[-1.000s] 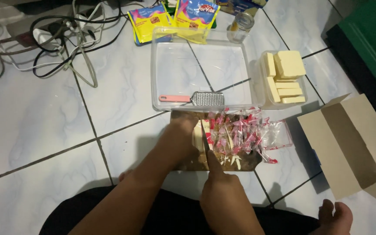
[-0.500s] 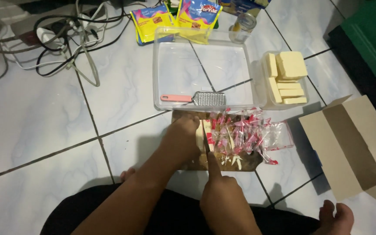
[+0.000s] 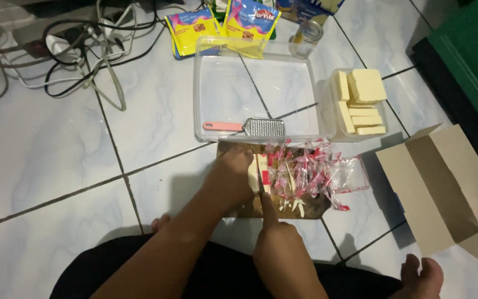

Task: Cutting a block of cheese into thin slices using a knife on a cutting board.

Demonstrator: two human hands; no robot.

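While the person sits on the white tiled floor [image 3: 40, 166], both hands work over one wooden cutting board [image 3: 311, 209]:

- The left hand [image 3: 232, 174] lies palm-down on the board, fingers curled over one pale block [image 3: 254, 169] and pressing it in place.
- The right hand [image 3: 279, 249] is closed around the handle of one knife [image 3: 262, 185], forefinger along its back; the blade stands on the block just beside the left fingertips.
- One heap of clear wrappers with red print [image 3: 313, 174] covers the right half of the board; a few pale cut strips [image 3: 297, 206] lie at its near edge, too jumbled to count.
- One clear plastic tray [image 3: 211, 83] lies beyond the board, holding one grater with a pink handle [image 3: 247, 127].
- One smaller clear tub [image 3: 327, 105], touching the tray's right side, holds about six pale slabs [image 3: 367, 86].
- Two yellow-and-blue sachets [image 3: 225, 25] and one small jar [image 3: 307, 39] lie behind the tray.
- One open cardboard box [image 3: 449, 188] rests at the right.
- A tangle of cables [image 3: 84, 50] lies far left.
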